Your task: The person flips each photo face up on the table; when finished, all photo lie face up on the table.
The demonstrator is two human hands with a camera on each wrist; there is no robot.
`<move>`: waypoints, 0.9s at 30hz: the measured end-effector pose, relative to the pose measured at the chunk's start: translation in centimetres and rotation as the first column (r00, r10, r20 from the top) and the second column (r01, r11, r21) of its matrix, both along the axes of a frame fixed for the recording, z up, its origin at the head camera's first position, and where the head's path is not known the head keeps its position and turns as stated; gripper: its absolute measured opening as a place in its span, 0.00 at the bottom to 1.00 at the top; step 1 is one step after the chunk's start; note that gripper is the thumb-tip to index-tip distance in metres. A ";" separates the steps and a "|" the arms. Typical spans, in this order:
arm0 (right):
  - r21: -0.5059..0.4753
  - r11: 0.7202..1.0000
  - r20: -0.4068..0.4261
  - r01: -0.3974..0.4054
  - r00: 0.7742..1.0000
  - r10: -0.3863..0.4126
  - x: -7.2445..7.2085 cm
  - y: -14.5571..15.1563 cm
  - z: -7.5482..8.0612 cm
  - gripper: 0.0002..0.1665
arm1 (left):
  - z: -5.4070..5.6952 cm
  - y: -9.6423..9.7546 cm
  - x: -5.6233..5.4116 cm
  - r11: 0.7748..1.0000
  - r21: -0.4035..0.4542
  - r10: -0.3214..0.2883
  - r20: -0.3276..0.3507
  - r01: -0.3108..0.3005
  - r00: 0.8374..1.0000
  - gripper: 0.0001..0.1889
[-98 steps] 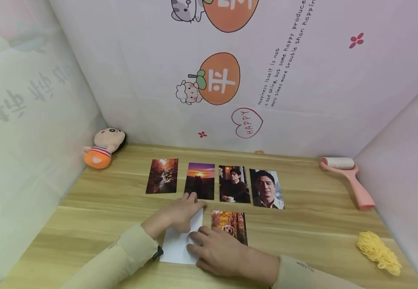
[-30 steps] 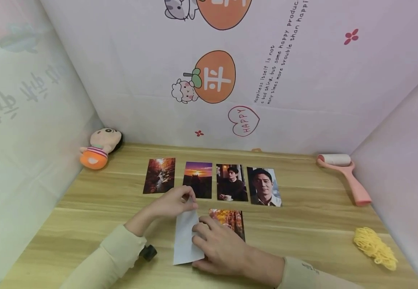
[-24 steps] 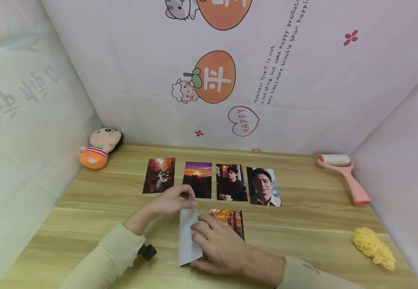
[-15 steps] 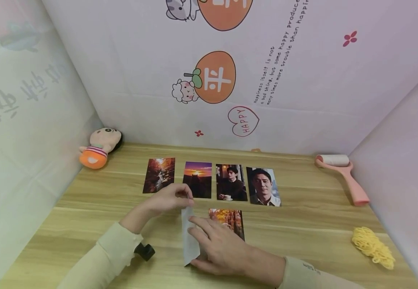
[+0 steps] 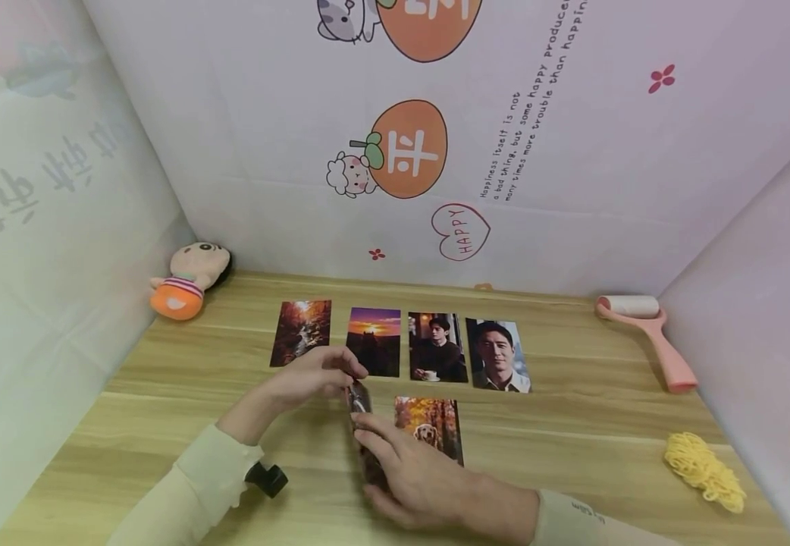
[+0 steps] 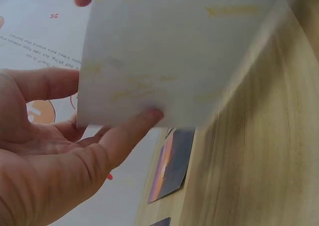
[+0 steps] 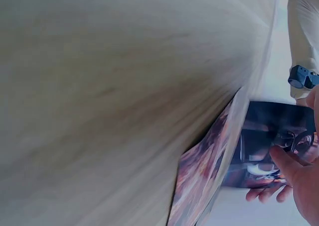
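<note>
A photo print (image 5: 359,397) stands tilted on edge between my two hands, above the near middle of the table. Its white back (image 6: 164,52) fills the left wrist view; the right wrist view shows its dark, blurred picture side (image 7: 259,124). My left hand (image 5: 315,370) pinches the far end between thumb and fingers. My right hand (image 5: 422,474) grips the near part of the print and covers much of it. Just right of the held print lies a dog photo (image 5: 444,418), its lower edge partly behind my right hand.
Behind my hands lie a stream photo (image 5: 302,332), a sunset photo (image 5: 376,330), a photo with a cup (image 5: 440,353) and a portrait photo (image 5: 500,355). A doll (image 5: 190,280) sits far left. A pink lint roller (image 5: 657,337) and yellow yarn (image 5: 704,470) lie right.
The print lay white back up at first. My hands have lifted its left side and turned it up on edge, so its picture side now shows. The other photos stay put.
</note>
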State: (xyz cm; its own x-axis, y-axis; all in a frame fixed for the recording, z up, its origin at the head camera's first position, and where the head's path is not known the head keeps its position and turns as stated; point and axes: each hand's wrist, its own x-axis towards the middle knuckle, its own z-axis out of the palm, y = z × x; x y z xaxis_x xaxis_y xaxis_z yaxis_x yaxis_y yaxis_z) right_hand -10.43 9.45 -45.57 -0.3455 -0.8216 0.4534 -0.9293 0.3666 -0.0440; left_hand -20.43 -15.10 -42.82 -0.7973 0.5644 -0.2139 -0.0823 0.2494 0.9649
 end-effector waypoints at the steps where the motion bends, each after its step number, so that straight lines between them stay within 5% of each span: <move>1: -0.007 1.000 0.017 -0.006 1.000 0.006 0.1 0.0 0.0 0.42 | 0.0 0.0 0.0 1.000 -0.007 0.003 -0.004 -0.003 1.000 0.13; 9: 0.102 0.994 0.157 0.034 0.986 -0.049 0.4 -0.3 0.4 0.39 | 0.2 -0.3 0.6 0.993 -0.117 -0.018 -0.106 0.006 0.994 0.18; 18: 0.356 0.934 0.183 0.032 0.978 -0.103 0.1 -0.6 0.4 0.30 | 0.1 -0.3 1.0 0.966 -0.260 -0.078 -0.239 0.013 0.968 0.22; 27: 0.457 0.888 0.068 0.044 0.994 -0.084 -0.3 -1.5 0.8 0.26 | -0.8 0.0 1.4 0.934 -0.356 -0.153 -0.410 -0.004 0.899 0.25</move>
